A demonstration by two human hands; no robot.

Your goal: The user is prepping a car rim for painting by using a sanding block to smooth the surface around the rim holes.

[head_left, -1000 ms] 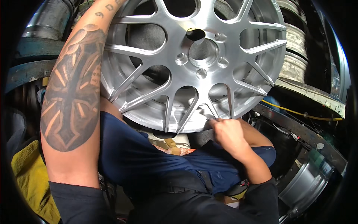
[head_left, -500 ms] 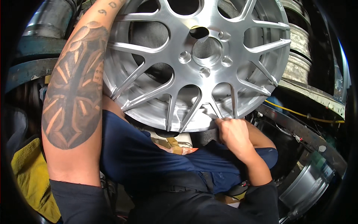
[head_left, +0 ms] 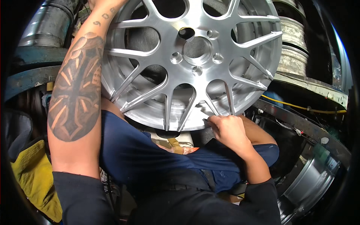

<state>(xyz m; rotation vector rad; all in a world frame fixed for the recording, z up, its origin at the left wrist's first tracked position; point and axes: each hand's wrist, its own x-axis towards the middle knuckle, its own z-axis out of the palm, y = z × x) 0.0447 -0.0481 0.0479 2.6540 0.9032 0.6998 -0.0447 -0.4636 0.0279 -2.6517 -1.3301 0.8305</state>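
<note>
A bare silver alloy wheel (head_left: 191, 80) with split spokes, a round centre bore and several bolt holes stands tilted above my lap. My right hand (head_left: 228, 129) is closed at the wheel's near lip, below the spoke ends. A small dark tip pokes out by its fingertips, too small to name. My left hand (head_left: 107, 3) is at the wheel's upper left edge, mostly cut off by the top of the head view, so its fingers do not show. The tattooed left forearm runs alongside the wheel.
Stacked wheels (head_left: 292, 45) stand on a shelf at the right, with a yellow cable (head_left: 300, 108) below. Another silver wheel (head_left: 311, 183) lies at the lower right. A yellow cloth (head_left: 35, 180) hangs at the left, below a large metal cylinder (head_left: 47, 24) on blue metalwork.
The wheel has shifted slightly left and up in the view. My closed right hand has moved a little left along the lip. More of my left wrist now shows.
</note>
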